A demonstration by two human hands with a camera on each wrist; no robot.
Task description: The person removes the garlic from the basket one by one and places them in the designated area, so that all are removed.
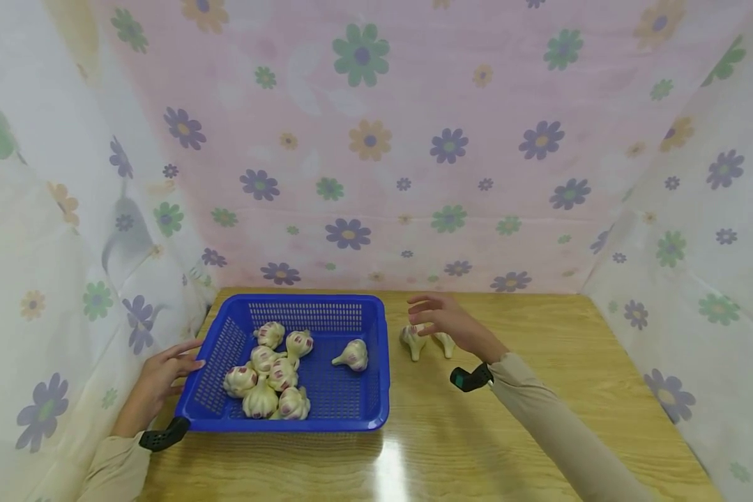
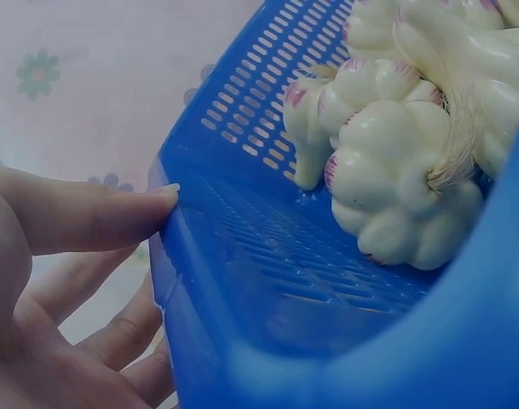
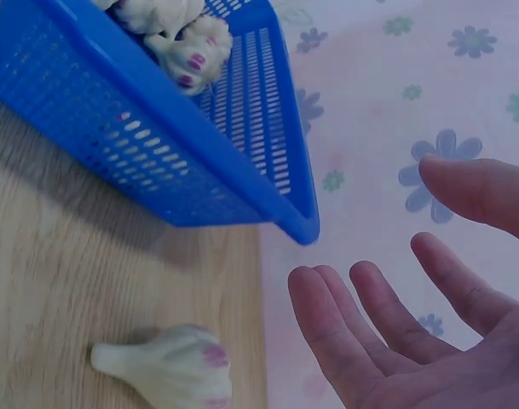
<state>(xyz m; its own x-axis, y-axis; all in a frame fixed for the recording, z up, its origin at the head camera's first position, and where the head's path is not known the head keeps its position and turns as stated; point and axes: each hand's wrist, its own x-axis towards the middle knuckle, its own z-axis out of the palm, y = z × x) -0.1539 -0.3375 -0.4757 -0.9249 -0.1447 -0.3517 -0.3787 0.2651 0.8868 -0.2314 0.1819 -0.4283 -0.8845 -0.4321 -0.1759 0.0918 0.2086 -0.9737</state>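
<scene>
A blue plastic basket with slotted walls stands on the wooden table. Several garlic bulbs with purple marks cluster in its left half, and a single garlic bulb lies apart on the right side. My left hand holds the basket's left rim, the thumb on the edge and the other fingers against the outer wall. Nothing is in my right hand, its fingers spread and slightly bent above two garlic bulbs on the table. One bulb is partly covered by that hand; another bulb sits beside it.
Flower-printed cloth walls off the back and both sides of the table. The basket is close to the left cloth. Wrist cameras are strapped at both sleeves.
</scene>
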